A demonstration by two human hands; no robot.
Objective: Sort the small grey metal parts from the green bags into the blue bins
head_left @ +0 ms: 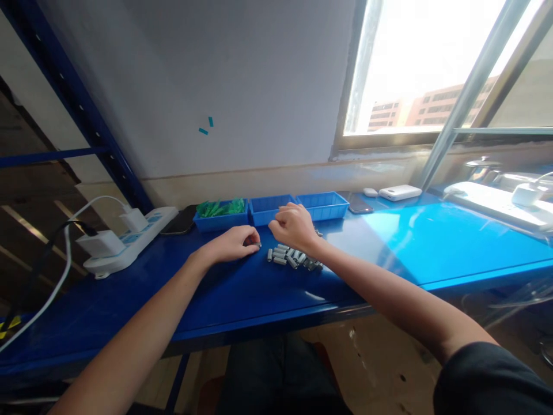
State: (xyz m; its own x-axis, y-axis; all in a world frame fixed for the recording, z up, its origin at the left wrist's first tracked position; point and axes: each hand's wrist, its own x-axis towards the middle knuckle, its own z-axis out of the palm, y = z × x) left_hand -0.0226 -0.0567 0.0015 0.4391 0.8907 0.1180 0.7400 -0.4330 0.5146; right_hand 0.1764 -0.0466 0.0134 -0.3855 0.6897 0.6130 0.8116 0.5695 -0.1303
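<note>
My left hand (233, 243) rests low over the blue table, thumb and fingers pinched together. A small light-grey metal piece (260, 245) just shows at its fingertips; most of it is hidden. My right hand (294, 226) is closed, held above the table in front of the middle blue bin (270, 203); whatever its fingers grip is out of sight. Below and beside that hand lies a loose pile of short grey metal cylinders (292, 257), partly covered by my wrist.
Left of the middle bin, another blue bin (222, 223) holds green plastic pieces (220, 208). A third blue bin (324, 206) stands to the right. Phones (359, 203) and a white power bank (400, 192) lie behind. A power strip (129, 245) with plugs and cables sits left.
</note>
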